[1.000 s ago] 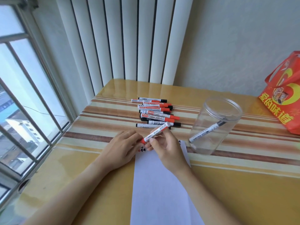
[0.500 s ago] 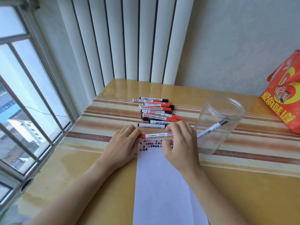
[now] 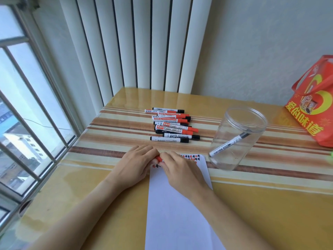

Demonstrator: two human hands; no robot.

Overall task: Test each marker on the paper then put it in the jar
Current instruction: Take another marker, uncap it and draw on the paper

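Observation:
A white sheet of paper [image 3: 176, 210] lies on the table in front of me, with small red and black test marks along its far edge. Over that edge my left hand [image 3: 134, 166] and right hand [image 3: 180, 170] meet, both curled round a red marker [image 3: 159, 158]; only its red end shows between the fingers. A row of several red and black markers [image 3: 173, 126] lies beyond the paper. To the right stands a clear plastic jar [image 3: 239, 138] with one black marker [image 3: 228, 144] leaning inside it.
The table [image 3: 270, 204] has a glossy yellow top with brown stripes. A red gift bag [image 3: 315, 107] stands at the far right. A barred window runs along the left, and white vertical blinds hang behind the table.
The red marker went from tilted in my right hand to level, then my hands closed together over it so only its red end shows.

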